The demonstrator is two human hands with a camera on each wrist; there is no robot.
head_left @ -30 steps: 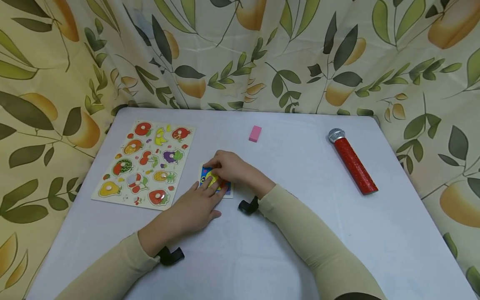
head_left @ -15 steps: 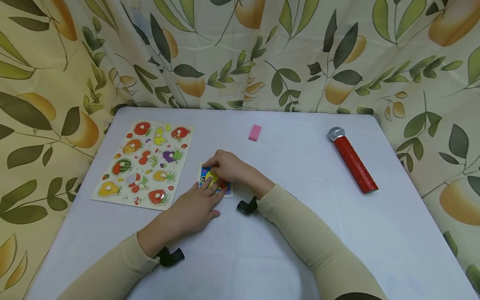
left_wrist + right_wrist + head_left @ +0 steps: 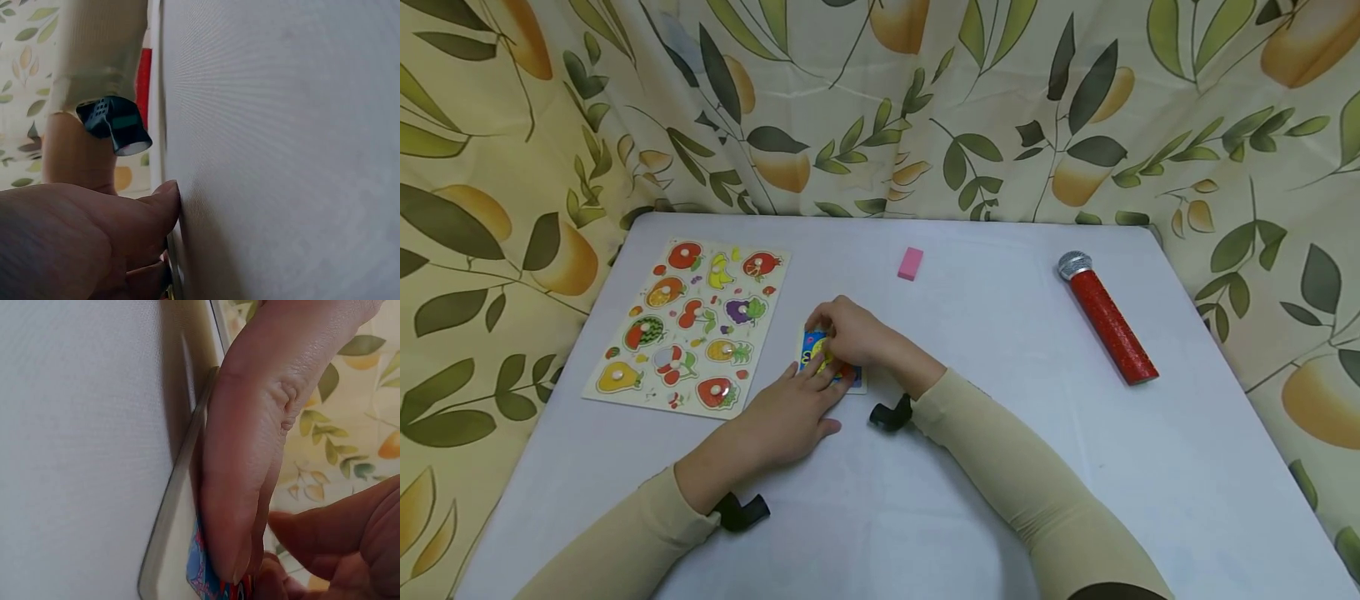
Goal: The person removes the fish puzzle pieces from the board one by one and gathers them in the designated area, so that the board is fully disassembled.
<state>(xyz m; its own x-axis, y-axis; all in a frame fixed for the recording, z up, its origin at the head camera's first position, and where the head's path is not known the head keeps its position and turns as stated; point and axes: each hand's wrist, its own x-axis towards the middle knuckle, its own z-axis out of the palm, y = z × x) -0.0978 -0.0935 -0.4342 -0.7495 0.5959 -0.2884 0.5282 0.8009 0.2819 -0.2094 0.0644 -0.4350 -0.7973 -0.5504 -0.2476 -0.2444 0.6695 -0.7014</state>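
A small printed board [image 3: 811,343], blue with yellow and red, lies mid-table, mostly covered by both hands. My left hand [image 3: 782,417] rests on its near part, fingers straight and spread. In the right wrist view a long straight left finger [image 3: 237,444] presses along the board's pale base [image 3: 165,553]. My right hand [image 3: 857,333] bends over the far part with its fingers curled down; the right thumb [image 3: 312,534] shows beside them. Whether those fingertips pinch anything, I cannot tell. The left thumb [image 3: 161,203] points away from the other fingers, close over the white cloth.
A fruit puzzle board [image 3: 647,397] with several knobbed pieces lies left of the hands. Beyond them is a pink block [image 3: 910,263]. A red glittery microphone [image 3: 1112,321] lies at the right. Patterned curtain [image 3: 880,108] borders the table's back. Each wrist carries a black camera [image 3: 891,413].
The right hand has shifted very slightly over the board, its curled fingers lifting a little and showing a bit more of the blue print. The left hand stays put.
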